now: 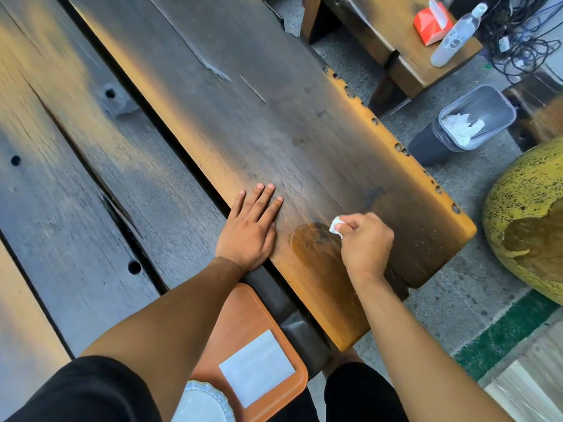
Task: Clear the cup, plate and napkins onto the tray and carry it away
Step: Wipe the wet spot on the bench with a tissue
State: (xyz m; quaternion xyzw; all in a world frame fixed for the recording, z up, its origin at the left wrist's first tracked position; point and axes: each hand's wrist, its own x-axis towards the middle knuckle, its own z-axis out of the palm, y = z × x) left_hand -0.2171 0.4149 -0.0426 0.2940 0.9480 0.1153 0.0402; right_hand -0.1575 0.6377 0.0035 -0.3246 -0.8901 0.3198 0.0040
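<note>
My right hand is closed around a crumpled white napkin, pressed to the dark wooden plank table beside a wet, shiny patch. My left hand lies flat on the plank with fingers spread, holding nothing. Below my arms, an orange tray sits close to my body. On it lie a flat white napkin and a white plate with a scalloped rim, partly hidden by my left arm. No cup is visible.
A lined bin holding white tissues stands on the floor to the right. Beyond it a bench carries a clear bottle and an orange carton. A large yellow-green rounded object sits at the right. Cables lie top right.
</note>
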